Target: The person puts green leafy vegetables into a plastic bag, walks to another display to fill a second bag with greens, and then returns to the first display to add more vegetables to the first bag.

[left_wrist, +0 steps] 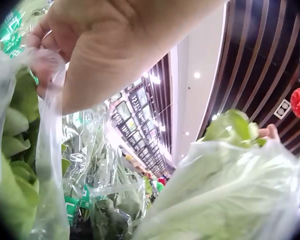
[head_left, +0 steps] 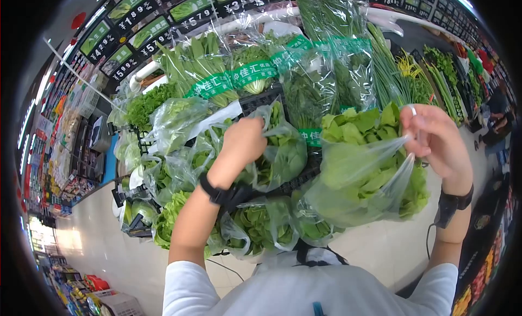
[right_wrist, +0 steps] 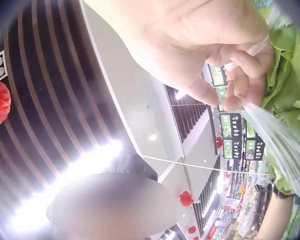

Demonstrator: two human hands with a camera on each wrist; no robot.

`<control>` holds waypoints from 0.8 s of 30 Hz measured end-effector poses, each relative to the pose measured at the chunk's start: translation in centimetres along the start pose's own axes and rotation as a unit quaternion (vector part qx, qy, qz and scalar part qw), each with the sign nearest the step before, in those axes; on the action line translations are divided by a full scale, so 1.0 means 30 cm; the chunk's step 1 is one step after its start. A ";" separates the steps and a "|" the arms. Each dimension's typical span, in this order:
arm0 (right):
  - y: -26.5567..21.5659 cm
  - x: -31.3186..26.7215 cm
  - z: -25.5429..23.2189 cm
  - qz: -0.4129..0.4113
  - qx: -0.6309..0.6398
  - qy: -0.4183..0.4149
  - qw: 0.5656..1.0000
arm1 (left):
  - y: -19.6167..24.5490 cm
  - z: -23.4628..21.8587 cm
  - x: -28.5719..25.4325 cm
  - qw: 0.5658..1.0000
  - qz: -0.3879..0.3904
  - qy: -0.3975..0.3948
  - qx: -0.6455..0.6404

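Observation:
My right hand point(head_left: 435, 136) grips the gathered handle of a clear plastic bag of leafy lettuce point(head_left: 375, 174), held up at the right of the display. Its fingers point(right_wrist: 242, 85) pinch the stretched plastic in the right wrist view, and leaves poke out of the bag's top. Over the middle of the display, my left hand point(head_left: 244, 147) holds the top of another clear bag of dark leafy greens point(head_left: 283, 150). In the left wrist view, curled fingers point(left_wrist: 42, 65) hook the film of that bag, whose leaves show below; some fingertips are hidden behind plastic.
More bagged greens point(head_left: 261, 223) lie along the near edge, with loose lettuce point(head_left: 174, 213) at the left. Behind stand vegetables in sleeves with green printed bands point(head_left: 255, 71), below price signs point(head_left: 190, 9). Black crate edges point(head_left: 304, 177) show between bags. Tiled floor point(head_left: 92, 223) lies at left.

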State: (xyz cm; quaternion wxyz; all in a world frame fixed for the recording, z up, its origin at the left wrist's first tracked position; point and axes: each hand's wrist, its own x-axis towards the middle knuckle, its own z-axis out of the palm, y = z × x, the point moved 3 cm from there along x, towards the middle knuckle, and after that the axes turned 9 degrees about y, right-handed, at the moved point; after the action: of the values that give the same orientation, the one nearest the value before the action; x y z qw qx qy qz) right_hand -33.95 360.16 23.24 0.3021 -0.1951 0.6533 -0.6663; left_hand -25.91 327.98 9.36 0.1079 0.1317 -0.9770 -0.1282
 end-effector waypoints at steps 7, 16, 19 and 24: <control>0.008 0.118 0.037 0.021 0.108 0.003 0.994 | -0.102 -0.064 -0.237 0.996 -0.018 0.064 -0.067; 0.136 0.278 0.216 0.093 -0.049 -0.051 0.993 | -0.105 -0.054 -0.263 0.996 -0.024 0.032 -0.079; 0.078 0.289 0.203 0.077 0.028 0.003 0.997 | -0.097 -0.052 -0.272 0.997 -0.001 0.051 -0.057; -0.130 0.362 0.133 0.085 0.190 -0.086 0.974 | -0.018 -0.002 -0.304 0.995 0.072 0.062 -0.030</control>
State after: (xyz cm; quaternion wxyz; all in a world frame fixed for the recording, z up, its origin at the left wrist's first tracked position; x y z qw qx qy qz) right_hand -39.96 349.86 25.91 0.4443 -0.1349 0.5000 -0.7310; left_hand -17.19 330.07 7.64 0.1817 0.0650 -0.9710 -0.1413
